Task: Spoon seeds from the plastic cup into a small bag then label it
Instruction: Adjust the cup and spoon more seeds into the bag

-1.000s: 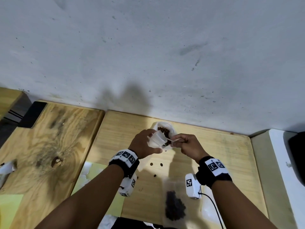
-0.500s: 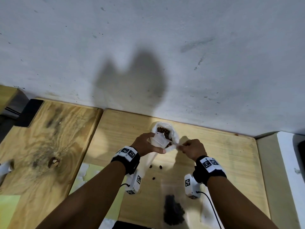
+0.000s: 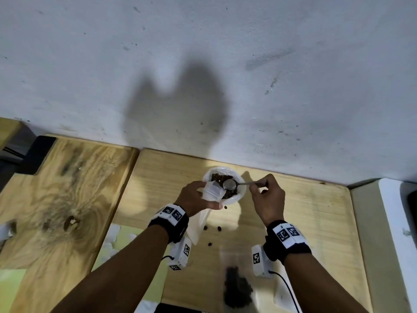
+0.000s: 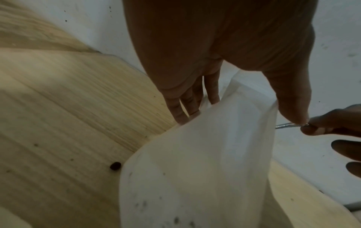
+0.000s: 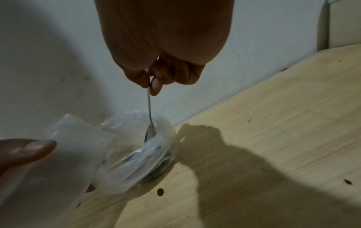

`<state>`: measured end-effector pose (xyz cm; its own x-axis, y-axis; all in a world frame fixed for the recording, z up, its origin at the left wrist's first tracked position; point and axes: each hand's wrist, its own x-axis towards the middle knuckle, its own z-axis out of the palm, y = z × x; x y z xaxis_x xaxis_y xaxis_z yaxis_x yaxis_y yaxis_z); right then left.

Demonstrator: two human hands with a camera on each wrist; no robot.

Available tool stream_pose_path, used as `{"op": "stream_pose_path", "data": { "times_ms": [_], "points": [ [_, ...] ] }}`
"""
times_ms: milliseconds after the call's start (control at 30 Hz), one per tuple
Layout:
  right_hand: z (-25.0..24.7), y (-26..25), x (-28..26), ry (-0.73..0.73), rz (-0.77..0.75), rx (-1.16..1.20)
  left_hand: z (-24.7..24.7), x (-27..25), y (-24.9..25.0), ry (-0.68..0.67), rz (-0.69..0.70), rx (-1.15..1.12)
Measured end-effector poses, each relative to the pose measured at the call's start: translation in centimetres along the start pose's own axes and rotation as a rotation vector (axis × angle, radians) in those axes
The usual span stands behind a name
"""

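Note:
A clear plastic cup point(image 3: 239, 193) of dark seeds point(image 3: 222, 178) stands on the light wooden board by the wall. My left hand point(image 3: 195, 197) holds a small white bag point(image 3: 211, 191) open at the cup's near-left rim; in the left wrist view the small bag point(image 4: 205, 162) hangs between my fingers and thumb. My right hand point(image 3: 267, 197) pinches the handle of a metal spoon point(image 3: 234, 184), whose empty bowl hovers over the seeds. In the right wrist view the spoon point(image 5: 150, 117) reaches down into the cup point(image 5: 140, 152).
Several loose seeds point(image 3: 212, 228) lie on the board point(image 3: 316, 213) just in front of the cup. A clear bag with dark seeds point(image 3: 237, 288) lies near the front edge. A knotty wooden board point(image 3: 56, 199) sits left, a white object point(image 3: 397, 222) right, the wall behind.
My right hand has drawn back to the right, and the spoon now lies level over the cup with its bowl empty. The left hand and bag have stayed in place.

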<state>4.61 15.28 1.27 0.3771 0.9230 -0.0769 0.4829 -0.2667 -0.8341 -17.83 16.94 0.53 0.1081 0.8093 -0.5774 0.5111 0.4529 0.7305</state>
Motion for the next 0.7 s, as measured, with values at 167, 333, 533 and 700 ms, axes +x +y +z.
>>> {"op": "stream_pose_path", "data": {
  "times_ms": [167, 333, 533, 700],
  "points": [
    [0.8, -0.7, -0.9, 0.047, 0.021, 0.058, 0.8, -0.2, -0.5, 0.036, 0.003, -0.07],
    [2.2, 0.0, -1.0, 0.101, 0.215, 0.076, 1.6, -0.1, -1.3, 0.05, 0.01, -0.098],
    [4.7, 1.7, -1.6, 0.126, 0.514, 0.26, 1.4, -0.4, -1.0, -0.03, 0.023, -0.125],
    [6.6, 2.2, -2.2, 0.116, 0.674, 0.41, 1.1, 0.0, -1.3, -0.073, 0.005, -0.125]
  ]
}}
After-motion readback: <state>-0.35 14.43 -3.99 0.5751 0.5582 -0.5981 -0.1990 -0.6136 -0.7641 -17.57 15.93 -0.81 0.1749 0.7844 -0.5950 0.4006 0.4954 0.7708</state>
